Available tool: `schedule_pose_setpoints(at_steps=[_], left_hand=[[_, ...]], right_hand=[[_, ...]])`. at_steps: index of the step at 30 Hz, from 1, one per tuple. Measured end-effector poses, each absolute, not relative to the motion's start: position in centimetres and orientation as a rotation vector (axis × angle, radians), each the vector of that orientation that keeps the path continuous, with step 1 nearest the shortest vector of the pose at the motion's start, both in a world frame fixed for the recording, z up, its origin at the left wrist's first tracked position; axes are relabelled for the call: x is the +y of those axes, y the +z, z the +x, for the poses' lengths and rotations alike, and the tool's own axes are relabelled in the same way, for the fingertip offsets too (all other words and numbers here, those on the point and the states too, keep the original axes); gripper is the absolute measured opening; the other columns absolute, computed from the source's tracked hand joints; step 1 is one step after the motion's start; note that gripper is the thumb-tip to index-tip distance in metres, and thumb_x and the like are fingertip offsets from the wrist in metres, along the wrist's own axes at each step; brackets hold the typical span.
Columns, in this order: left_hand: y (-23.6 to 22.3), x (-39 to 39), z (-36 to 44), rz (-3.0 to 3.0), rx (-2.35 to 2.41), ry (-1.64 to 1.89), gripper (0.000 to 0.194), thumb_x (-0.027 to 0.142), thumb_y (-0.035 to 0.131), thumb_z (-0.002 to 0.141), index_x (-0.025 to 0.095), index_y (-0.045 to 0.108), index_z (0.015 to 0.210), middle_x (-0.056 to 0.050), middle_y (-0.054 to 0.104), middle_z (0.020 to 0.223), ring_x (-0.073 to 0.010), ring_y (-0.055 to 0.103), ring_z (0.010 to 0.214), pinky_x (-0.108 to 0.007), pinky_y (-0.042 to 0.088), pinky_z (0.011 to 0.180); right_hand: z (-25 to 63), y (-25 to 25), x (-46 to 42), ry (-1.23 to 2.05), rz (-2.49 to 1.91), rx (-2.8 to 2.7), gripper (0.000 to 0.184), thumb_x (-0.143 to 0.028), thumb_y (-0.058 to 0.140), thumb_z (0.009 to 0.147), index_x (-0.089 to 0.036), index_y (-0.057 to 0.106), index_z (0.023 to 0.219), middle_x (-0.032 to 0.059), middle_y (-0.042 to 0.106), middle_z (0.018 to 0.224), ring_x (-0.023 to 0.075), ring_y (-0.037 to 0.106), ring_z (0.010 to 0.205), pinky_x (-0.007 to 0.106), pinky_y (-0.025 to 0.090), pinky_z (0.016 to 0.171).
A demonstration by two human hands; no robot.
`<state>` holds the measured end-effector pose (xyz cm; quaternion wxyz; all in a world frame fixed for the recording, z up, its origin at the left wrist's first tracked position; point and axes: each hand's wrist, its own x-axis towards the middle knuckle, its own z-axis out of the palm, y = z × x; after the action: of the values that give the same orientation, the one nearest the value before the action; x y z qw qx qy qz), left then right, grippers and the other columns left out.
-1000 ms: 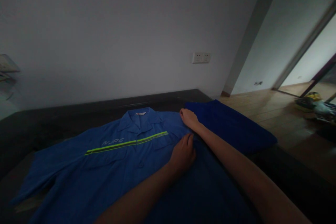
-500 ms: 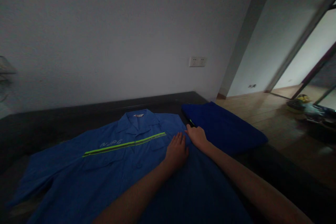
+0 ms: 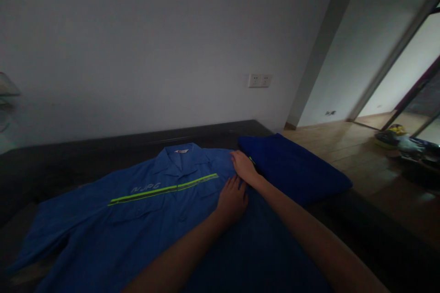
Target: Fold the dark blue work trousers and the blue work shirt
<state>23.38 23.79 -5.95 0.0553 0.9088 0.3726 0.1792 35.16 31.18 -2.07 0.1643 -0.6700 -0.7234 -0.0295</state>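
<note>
A blue work shirt (image 3: 151,219) lies front up, its collar pointing away from me and a yellow-green reflective stripe (image 3: 161,190) across the chest. White letters mark one side of the chest. My left hand (image 3: 232,199) rests flat on the shirt near the end of the stripe, fingers stretched out. Just beyond it, my right hand (image 3: 244,167) lies on the shirt's shoulder with its fingers extended, close to the left fingertips. The sleeve on that side is not spread outward like the other one.
Right of the shirt lies a darker blue folded cloth (image 3: 292,165). Both rest on a dark surface (image 3: 220,133) against a grey wall with a double socket (image 3: 259,80). Wooden floor (image 3: 330,142) and a pile of things (image 3: 402,139) show at the right.
My right hand has moved up and left from the shirt's side edge onto its shoulder. My left hand has stayed almost in place, and the shirt looks nearly unchanged.
</note>
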Motion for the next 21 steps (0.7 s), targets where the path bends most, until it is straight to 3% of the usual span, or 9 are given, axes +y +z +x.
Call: schedule_pose_setpoints(at_steps=[6,9,15,21], left_hand=[[-5.7,23.9,23.6,2.698,1.147,0.481,0.055,0.028,0.041,0.088,0.003,0.037,0.137,-0.018,0.04,0.143,-0.0252,0.034,0.135,-0.04,0.024,0.114],[-5.8,23.9,23.8,2.667,1.148,0.455,0.057,0.028,0.039,0.089,0.001,0.035,0.138,-0.018,0.037,0.144,-0.0259,0.032,0.136,-0.041,0.023,0.114],[-5.4,23.5,23.7,2.657,1.204,0.596,0.053,0.03,0.047,0.086,0.006,0.042,0.133,-0.018,0.044,0.139,-0.0278,0.037,0.131,-0.039,0.03,0.111],[-4.6,23.1,23.5,2.7,1.24,0.548,0.033,0.028,0.049,0.086,0.012,0.053,0.115,-0.016,0.052,0.126,-0.0282,0.044,0.124,-0.04,0.038,0.105]], right_hand=[[34.5,-5.5,35.4,-0.011,-1.9,-2.119,0.044,-0.021,0.031,0.094,-0.002,0.05,0.129,0.0187,0.049,0.135,0.0208,0.042,0.129,0.033,0.029,0.106],[35.8,-6.7,36.1,-0.018,-1.901,-2.156,0.046,-0.024,0.029,0.095,-0.003,0.047,0.132,0.0177,0.044,0.14,0.0216,0.036,0.133,0.037,0.024,0.11],[36.7,-7.9,36.7,-0.035,-1.9,-2.208,0.049,-0.033,0.026,0.096,-0.012,0.04,0.138,0.0134,0.035,0.146,0.0238,0.028,0.137,0.052,0.013,0.111],[36.8,-8.3,36.9,-0.059,-1.907,-2.223,0.053,-0.039,0.021,0.097,-0.014,0.036,0.141,0.0129,0.033,0.148,0.0231,0.025,0.138,0.052,0.013,0.111]])
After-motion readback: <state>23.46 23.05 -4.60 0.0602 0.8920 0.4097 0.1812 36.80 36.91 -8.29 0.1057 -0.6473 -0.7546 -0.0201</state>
